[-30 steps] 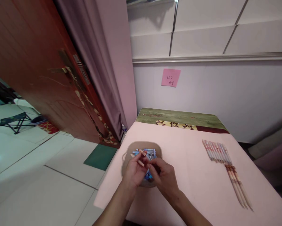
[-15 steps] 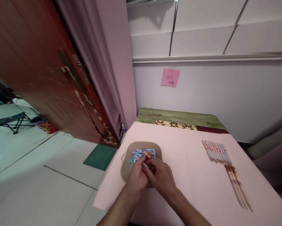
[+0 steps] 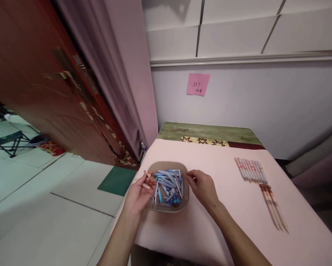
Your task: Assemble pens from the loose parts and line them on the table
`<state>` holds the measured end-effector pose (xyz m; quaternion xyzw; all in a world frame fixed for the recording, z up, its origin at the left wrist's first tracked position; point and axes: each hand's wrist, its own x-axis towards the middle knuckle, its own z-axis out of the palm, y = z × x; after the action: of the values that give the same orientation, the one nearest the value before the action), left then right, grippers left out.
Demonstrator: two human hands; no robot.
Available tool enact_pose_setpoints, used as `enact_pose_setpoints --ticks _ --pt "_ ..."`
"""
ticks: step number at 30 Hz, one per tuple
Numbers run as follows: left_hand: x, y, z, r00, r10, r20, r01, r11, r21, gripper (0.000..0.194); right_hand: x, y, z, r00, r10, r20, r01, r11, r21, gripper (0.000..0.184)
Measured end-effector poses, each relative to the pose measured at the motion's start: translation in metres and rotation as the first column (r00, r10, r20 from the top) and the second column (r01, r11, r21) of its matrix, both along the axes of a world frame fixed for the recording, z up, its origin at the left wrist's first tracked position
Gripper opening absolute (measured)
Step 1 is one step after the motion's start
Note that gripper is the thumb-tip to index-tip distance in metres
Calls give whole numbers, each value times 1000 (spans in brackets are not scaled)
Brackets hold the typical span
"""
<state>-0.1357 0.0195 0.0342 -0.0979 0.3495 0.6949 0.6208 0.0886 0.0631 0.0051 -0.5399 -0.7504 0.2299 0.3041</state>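
Observation:
Palm up at the left side of the box, my left hand (image 3: 140, 193) holds peach-coloured pen pieces (image 3: 146, 186), one short piece sticking up by the thumb. The greyish plastic box (image 3: 185, 201) is filled with loose blue, purple and turquoise pen parts (image 3: 167, 181), barrels and caps mixed. Beside its right rim is my right hand (image 3: 203, 186), thumb and fingers pinched together. Whatever is between those fingertips, if anything, is too small to make out, and I cannot tell whether they touch the rim.
A row of pale pens (image 3: 250, 170) lies at the right of the pink-covered table (image 3: 218, 207), with several brown-topped, peach pens (image 3: 274, 207) below it. A pink note (image 3: 198, 84) is stuck on the wall behind. At left are a wooden door (image 3: 57, 92) and green mat (image 3: 117, 180).
My hands, together over the box before, have moved apart, left hand to the left, right hand to the right. The box's contents now show fully. The whole view has shifted slightly.

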Motion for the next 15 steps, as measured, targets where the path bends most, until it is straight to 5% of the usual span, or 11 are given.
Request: enact_pose_setpoints --ticks 3,7,15 --pt "0 -4 2 1000 -31 -5 31 999 8 19 -12 3 4 969 37 243 -35 999 -15 16" --pt "1 -7 3 995 -94 24 92 992 90 23 -40 6 4 812 132 568 -97 991 -92 20" --pt "9 -11 -8 988 -148 33 145 986 84 24 -81 5 -12 746 245 619 -180 969 -166 18"
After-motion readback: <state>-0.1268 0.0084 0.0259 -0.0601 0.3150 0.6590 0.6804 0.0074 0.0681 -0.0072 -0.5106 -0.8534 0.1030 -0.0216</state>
